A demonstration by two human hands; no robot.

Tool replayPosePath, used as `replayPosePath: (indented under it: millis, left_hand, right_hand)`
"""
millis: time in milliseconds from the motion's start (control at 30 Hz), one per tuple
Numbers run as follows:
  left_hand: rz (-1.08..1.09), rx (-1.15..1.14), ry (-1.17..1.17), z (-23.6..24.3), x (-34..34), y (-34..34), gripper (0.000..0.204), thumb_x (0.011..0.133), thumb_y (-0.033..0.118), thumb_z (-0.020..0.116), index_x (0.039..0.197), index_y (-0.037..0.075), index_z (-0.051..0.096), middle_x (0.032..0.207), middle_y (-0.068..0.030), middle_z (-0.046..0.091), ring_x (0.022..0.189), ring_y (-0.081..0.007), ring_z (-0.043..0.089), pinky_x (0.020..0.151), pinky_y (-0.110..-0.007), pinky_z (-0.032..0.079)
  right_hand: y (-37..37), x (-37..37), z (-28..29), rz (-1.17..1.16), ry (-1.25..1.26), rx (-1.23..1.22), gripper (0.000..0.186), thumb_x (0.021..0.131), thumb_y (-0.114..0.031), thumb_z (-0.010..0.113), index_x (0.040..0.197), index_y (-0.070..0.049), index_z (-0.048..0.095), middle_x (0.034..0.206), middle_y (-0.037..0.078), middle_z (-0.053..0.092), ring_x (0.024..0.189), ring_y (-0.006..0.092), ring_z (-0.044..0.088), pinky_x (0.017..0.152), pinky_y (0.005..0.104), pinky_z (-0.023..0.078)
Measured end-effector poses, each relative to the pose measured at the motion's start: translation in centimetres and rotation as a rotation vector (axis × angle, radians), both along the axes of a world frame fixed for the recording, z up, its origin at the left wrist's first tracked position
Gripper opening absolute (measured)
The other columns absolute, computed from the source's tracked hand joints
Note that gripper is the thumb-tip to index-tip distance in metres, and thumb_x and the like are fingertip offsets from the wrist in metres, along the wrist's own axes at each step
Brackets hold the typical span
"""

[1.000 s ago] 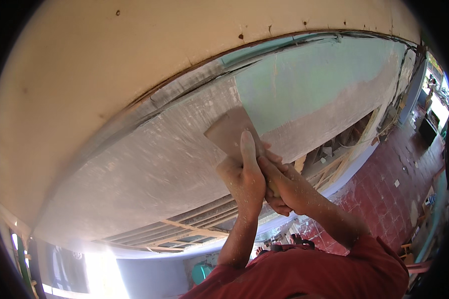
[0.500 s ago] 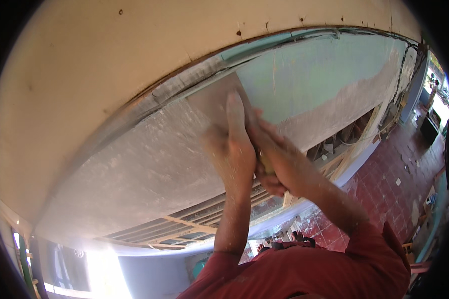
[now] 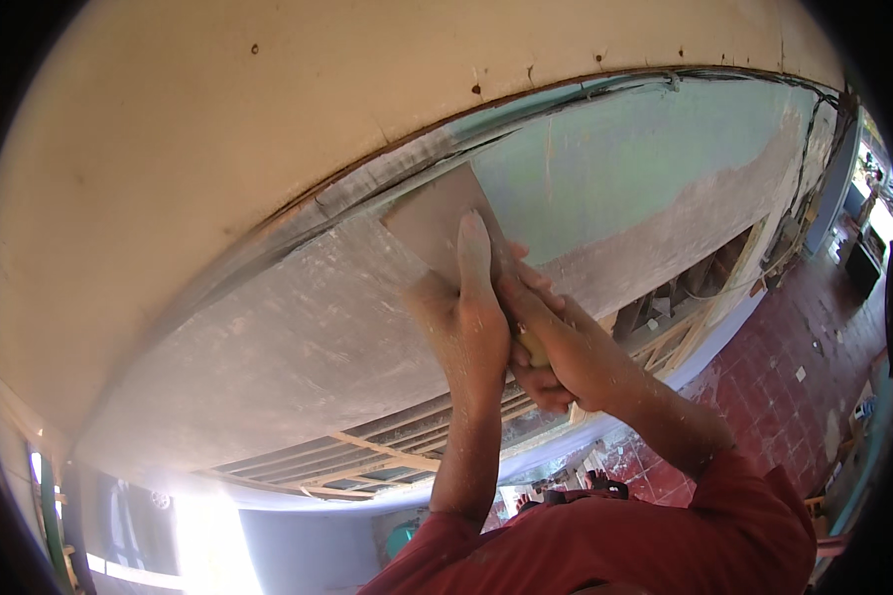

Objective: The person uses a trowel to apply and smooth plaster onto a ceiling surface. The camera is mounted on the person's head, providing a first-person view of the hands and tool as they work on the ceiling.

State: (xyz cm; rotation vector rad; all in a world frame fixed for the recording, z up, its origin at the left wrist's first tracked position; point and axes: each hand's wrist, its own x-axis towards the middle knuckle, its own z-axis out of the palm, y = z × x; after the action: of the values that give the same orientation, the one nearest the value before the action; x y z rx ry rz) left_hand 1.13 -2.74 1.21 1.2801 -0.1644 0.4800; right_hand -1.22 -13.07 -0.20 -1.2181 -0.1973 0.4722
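My left hand and my right hand grip a wide scraper with a flat brownish-grey blade and a yellow-green handle. My left thumb lies along the blade, and the right fingers wrap round the handle. The blade rests against an overhead panel, at the border between scuffed grey-white coating and patchy mint-green paint. White dust speckles both forearms.
A cream board borders the panel, with dark cables along the seam. Exposed wooden battens show below it. Red floor tiles, a dark boxy object and a bright opening lie beyond.
Both hands and the blade moved up and left from a second ago, nearer the seam, then shifted slightly back down since half a second ago. The grip is unchanged.
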Motion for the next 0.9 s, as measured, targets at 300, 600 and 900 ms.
replayPosePath:
  millis: [300,600,900]
  left_hand:
    - [0.017,0.005,-0.046,0.1,0.5,-0.6,0.049,0.099,0.035,0.054,0.082,-0.010,0.063,0.060,-0.0159,0.063,0.047,-0.0198,0.061,0.044,-0.028,0.046]
    - [0.021,0.047,-0.012,-0.1,-0.1,-0.7,0.052,0.098,0.037,0.056,0.078,-0.009,0.064,0.058,-0.0155,0.062,0.047,-0.0193,0.060,0.045,-0.029,0.047]
    - [0.010,0.073,0.006,1.3,0.0,-0.7,0.048,0.101,0.033,0.054,0.082,-0.010,0.065,0.063,-0.0141,0.066,0.055,-0.0169,0.064,0.051,-0.028,0.047]
  right_hand:
    - [-0.1,0.2,0.4,-0.039,0.039,0.034,0.058,0.097,-0.061,0.048,0.072,-0.008,0.047,0.053,-0.002,0.039,0.034,0.0064,0.034,0.030,0.0242,0.024]
    - [-0.2,0.4,-1.2,-0.036,0.021,0.045,0.062,0.096,-0.064,0.047,0.068,-0.009,0.046,0.050,-0.004,0.036,0.035,0.0059,0.035,0.031,0.0242,0.024]
    - [-0.1,0.4,0.8,-0.077,0.012,0.030,0.056,0.098,-0.060,0.048,0.070,-0.011,0.045,0.047,-0.001,0.035,0.031,0.0091,0.032,0.028,0.0256,0.024]
